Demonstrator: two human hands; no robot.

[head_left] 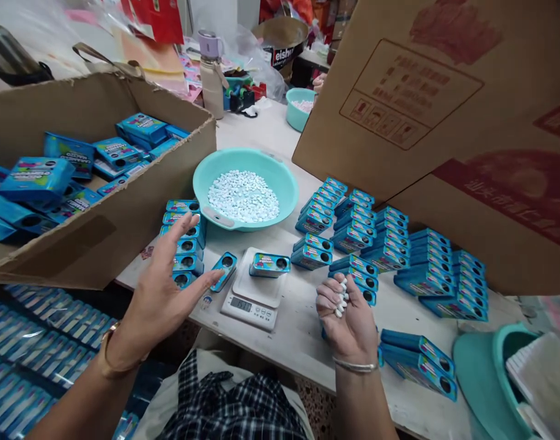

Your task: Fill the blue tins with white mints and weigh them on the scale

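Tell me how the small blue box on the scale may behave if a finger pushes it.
The blue box lies flat on the scale, so it would probably slide, not roll or tip. It looks small and likely light. The raised platform is narrow, so a firm push might send it off the edge.

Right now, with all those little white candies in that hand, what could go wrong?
1. The right hand cups a loose bunch of white candies in curled fingers; a few might slip out onto the table.
2. The blue box sits on a small scale near the table edge; a bump from the open left hand could knock it off.
3. The blue boxes stacked beside the left hand could topple if nudged.
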